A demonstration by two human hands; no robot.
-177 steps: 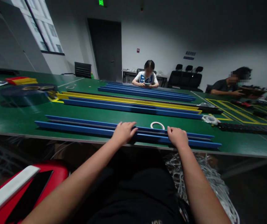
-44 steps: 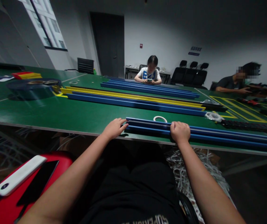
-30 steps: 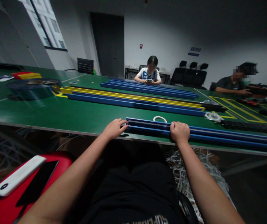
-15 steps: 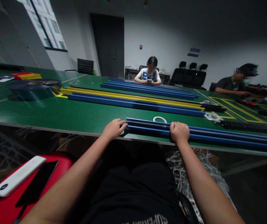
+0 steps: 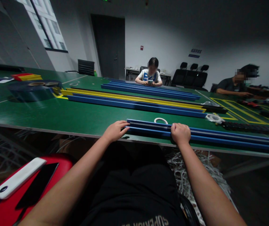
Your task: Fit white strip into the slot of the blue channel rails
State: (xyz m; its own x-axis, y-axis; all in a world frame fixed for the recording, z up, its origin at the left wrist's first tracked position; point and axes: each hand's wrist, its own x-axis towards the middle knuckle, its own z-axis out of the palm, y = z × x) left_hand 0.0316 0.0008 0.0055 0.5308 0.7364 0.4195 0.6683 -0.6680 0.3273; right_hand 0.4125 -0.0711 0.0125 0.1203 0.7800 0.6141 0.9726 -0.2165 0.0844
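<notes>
A long blue channel strip (image 5: 153, 128) with a pale line along its inside lies near the front edge of the green table (image 5: 96, 118). At its left end is my left hand (image 5: 115, 130), thumb and fingers closing on the tip; whether a small piece sits between them is hidden. My right hand (image 5: 180, 133) is closed in a fist over the same channel, further right, knuckles up. Just behind the channel lies a white ring (image 5: 160, 119), like a roll of tape.
Yellow strips (image 5: 134, 99) and more blue strips (image 5: 125, 105) lie further back. A dark blue coil (image 5: 33, 91) is on the left, a wrapped roll (image 5: 214, 118) on the right. Two people sit beyond the table. A red stool (image 5: 61, 166) holds a white device (image 5: 21, 177).
My left hand's fingers have shifted slightly at the channel's end, the thumb moving a little. My right hand and the channel stay where they were.
</notes>
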